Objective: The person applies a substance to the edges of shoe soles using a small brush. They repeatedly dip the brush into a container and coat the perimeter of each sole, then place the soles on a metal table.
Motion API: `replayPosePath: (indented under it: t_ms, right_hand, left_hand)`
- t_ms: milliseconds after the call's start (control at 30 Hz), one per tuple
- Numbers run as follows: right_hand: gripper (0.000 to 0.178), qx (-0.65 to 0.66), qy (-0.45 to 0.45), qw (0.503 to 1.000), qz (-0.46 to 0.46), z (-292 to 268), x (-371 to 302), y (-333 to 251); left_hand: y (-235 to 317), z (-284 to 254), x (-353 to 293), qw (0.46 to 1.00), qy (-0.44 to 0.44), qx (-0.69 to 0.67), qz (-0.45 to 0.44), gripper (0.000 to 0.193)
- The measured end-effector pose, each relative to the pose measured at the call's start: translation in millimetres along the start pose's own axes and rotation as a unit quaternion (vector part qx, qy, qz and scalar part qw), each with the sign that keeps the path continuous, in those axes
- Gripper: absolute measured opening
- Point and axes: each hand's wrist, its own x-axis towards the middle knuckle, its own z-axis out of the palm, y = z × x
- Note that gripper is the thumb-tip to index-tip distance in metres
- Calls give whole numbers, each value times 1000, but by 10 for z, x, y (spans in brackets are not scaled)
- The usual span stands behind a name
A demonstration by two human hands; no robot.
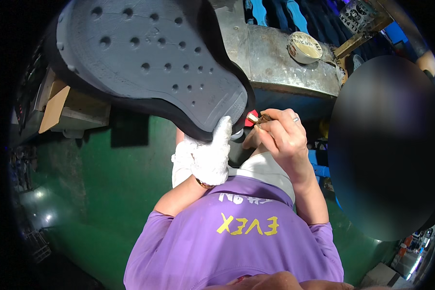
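Observation:
A large dark grey moulded panel [179, 72], dotted with round dimples and edged in black, fills the upper left of the head view. Its narrow end points down toward me. My left hand [210, 152], in a white glove, grips that narrow end with the thumb on the dimpled face. Just right of this end, my bare right hand [282, 133] pinches a small brown tool with a pale tip [253, 117]. A small red piece [250, 119] shows beside the tip, at the panel's edge. What kind of tool it is cannot be made out.
A worn metal bench [275, 67] stands ahead, with a round tub [305, 47] on it. Blue strips [297, 17] lie beyond. An open cardboard box [55, 108] is at left. A large dark blurred shape [389, 150] covers the right side. The floor [101, 193] is green.

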Motion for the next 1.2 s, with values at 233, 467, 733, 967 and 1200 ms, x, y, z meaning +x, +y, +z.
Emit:
replayPosePath:
  t_ms: [233, 467, 733, 967, 1200]
  right_hand:
    - [17, 15, -33, 999, -31, -54, -110, -22]
    - [17, 36, 39, 999, 8, -48, -178, -39]
    - [18, -65, 63, 995, 30, 2, -169, -17]
    - [19, -36, 109, 991, 67, 44, -214, 87]
    - [17, -57, 73, 995, 40, -6, -168, 8]
  left_hand:
    - [5, -8, 27, 998, 3, -63, -4, 30]
    - [-35, -7, 24, 998, 16, -60, -10, 38]
    - [-78, 23, -42, 997, 43, -64, -10, 51]
    - [-44, 38, -20, 997, 28, -63, -29, 42]
    - [70, 66, -64, 997, 9, -58, -54, 37]
